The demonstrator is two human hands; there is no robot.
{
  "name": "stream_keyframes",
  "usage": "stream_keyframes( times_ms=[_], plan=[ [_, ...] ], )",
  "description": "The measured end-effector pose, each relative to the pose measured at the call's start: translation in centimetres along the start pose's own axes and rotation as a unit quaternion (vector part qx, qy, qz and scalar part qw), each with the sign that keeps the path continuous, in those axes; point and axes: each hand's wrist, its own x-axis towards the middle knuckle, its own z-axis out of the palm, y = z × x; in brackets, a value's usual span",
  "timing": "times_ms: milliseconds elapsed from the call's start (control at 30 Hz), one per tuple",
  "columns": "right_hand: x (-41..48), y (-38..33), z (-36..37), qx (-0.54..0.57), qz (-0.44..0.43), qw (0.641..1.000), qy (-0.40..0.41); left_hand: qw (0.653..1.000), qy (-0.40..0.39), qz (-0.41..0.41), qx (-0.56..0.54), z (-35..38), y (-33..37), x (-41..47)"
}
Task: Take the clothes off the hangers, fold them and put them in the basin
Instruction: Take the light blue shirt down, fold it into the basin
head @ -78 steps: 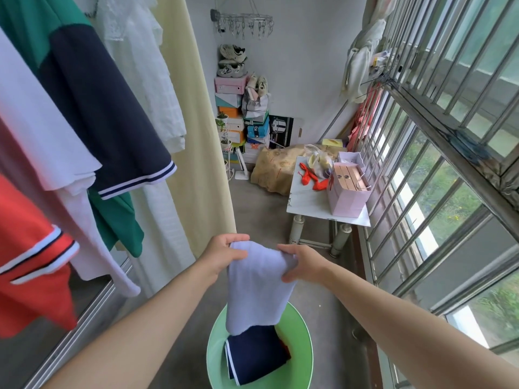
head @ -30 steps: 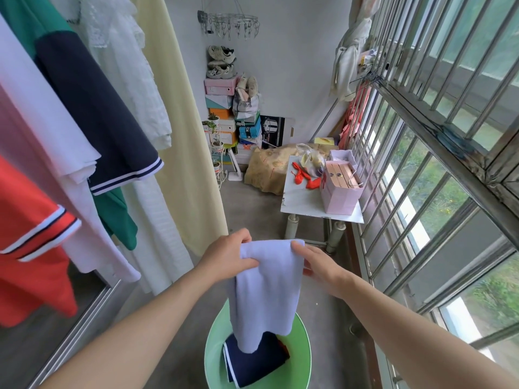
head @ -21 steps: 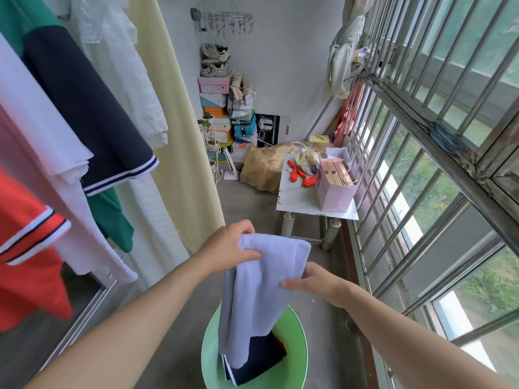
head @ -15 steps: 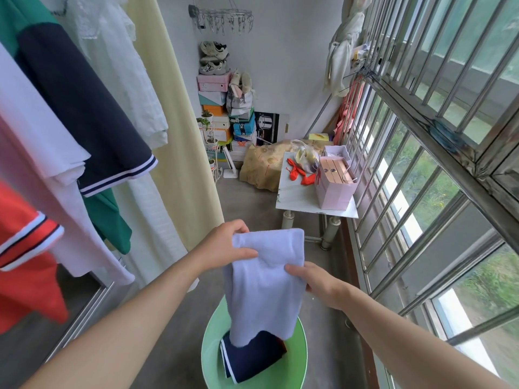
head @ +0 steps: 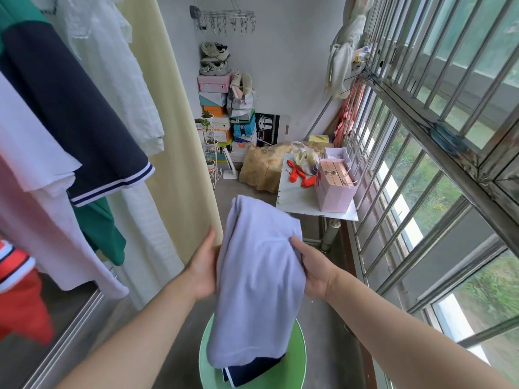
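Lifted higher, lavender cloth (head: 258,276) hides fingers of left hand (head: 203,266).

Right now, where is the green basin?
In the head view, the green basin sits on the floor at the bottom centre, below the held lavender garment, with a folded navy garment inside it.

- The floor (head: 325,346) holds a green basin (head: 295,357), a tan sack (head: 261,169) and a pile of boxes (head: 213,108).
- The white tabletop (head: 295,203) holds a pink bag (head: 334,195), a clear bag (head: 307,161) and red bits (head: 297,175).
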Motion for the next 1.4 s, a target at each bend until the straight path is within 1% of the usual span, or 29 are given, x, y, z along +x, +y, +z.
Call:
stream_keyframes(
  times_ms=[67, 100, 167, 200, 300, 400, 433, 500, 600, 667, 733, 800, 867, 933, 1067, 1167, 1300, 1400],
  plan=[
    [0.1, -0.2, 0.1, -0.022, -0.002, 1.0, -0.002, 1.0, -0.002, -0.023, 0.017, 0.2, -1.9, 0.0],
    [0.1, -0.2, 0.0, -0.06, -0.01, 0.998, 0.001, 0.999, -0.004, -0.026, 0.03, 0.0, -2.4, 0.1],
    [0.2, 0.2, -0.5, -0.129, -0.031, 0.991, 0.008, 0.998, 0.009, -0.014, 0.068, -0.5, -2.5, 0.2],
    [0.3, 0.4, -0.8, -0.141, -0.038, 0.989, 0.013, 0.996, 0.026, -0.007, 0.087, -0.9, -2.5, 0.4],
    [0.8, 1.3, -1.0, -0.145, -0.06, 0.987, 0.042, 0.991, 0.069, 0.01, 0.112, -1.6, -2.8, 1.0],
    [1.5, 1.8, -0.9, -0.154, -0.084, 0.979, 0.104, 0.979, 0.131, 0.061, 0.143, -2.0, -3.1, 1.8],
    [1.7, 1.7, -1.2, -0.146, -0.091, 0.978, 0.113, 0.974, 0.145, 0.081, 0.151, -2.0, -3.2, 1.9],
    [1.7, 1.5, -1.5, -0.158, -0.097, 0.979, 0.083, 0.969, 0.131, 0.113, 0.177, -1.9, -3.3, 1.9],
    [1.4, 1.7, -1.7, -0.249, -0.094, 0.963, 0.032, 0.962, 0.079, 0.122, 0.23, -1.7, -3.6, 1.4],
    [1.3, 2.1, -1.9, -0.332, -0.102, 0.937, 0.03, 0.963, 0.072, 0.12, 0.229, -1.7, -3.9, 1.2],
    [1.2, 2.3, -2.1, -0.422, -0.114, 0.898, 0.037, 0.966, 0.071, 0.12, 0.218, -1.9, -4.1, 1.0],
    [1.1, 2.4, -2.0, -0.525, -0.129, 0.84, 0.043, 0.966, 0.071, 0.118, 0.218, -2.1, -4.3, 0.9],
    [1.1, 2.5, -1.8, -0.606, -0.142, 0.781, 0.061, 0.961, 0.073, 0.116, 0.241, -2.3, -4.5, 0.8],
    [1.2, 2.5, -1.5, -0.649, -0.148, 0.741, 0.088, 0.949, 0.077, 0.116, 0.284, -2.7, -4.7, 0.7],
    [1.4, 2.5, -1.1, -0.671, -0.157, 0.716, 0.108, 0.917, 0.079, 0.11, 0.376, -3.3, -4.9, 0.3],
    [1.4, 2.7, -1.0, -0.692, -0.149, 0.699, 0.102, 0.874, 0.083, 0.11, 0.467, -3.5, -5.0, 0.0],
    [1.8, 3.3, -0.8, -0.736, -0.135, 0.657, 0.093, 0.787, 0.11, 0.105, 0.598, -4.2, -5.2, -0.2],
    [2.1, 3.8, -0.7, -0.761, -0.12, 0.631, 0.093, 0.702, 0.125, 0.106, 0.693, -4.5, -5.3, -0.4]
  ],
)
